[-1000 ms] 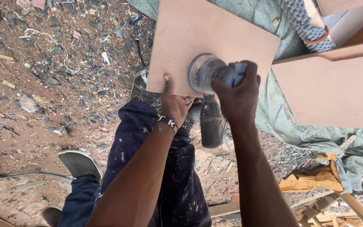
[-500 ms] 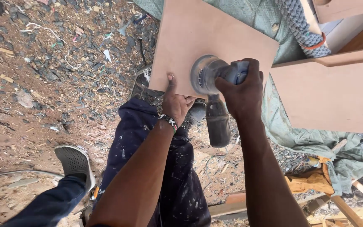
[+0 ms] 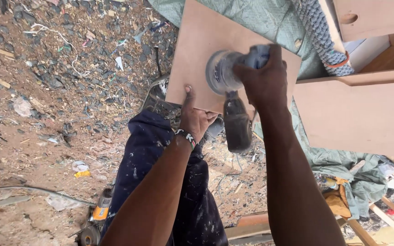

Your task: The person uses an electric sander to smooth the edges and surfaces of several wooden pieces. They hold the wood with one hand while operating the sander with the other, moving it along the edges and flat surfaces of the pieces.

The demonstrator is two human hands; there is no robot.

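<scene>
Sander (image 3: 226, 73) gripped in right hand (image 3: 261, 77), fingers wrapped over its top, disc on board (image 3: 197, 41) at 12 o'clock. Left hand (image 3: 194, 116) clamps board's near edge, fingers curled under. Judgement: keep disc flat, pressure even, thumb away from disc.

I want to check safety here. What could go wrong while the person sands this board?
The left hand grips the board edge close to the spinning sander; a slip could graze its thumb. The board overhangs its support, so it may tip or shift. The sander's dust bag hangs near the knee and could catch.
</scene>
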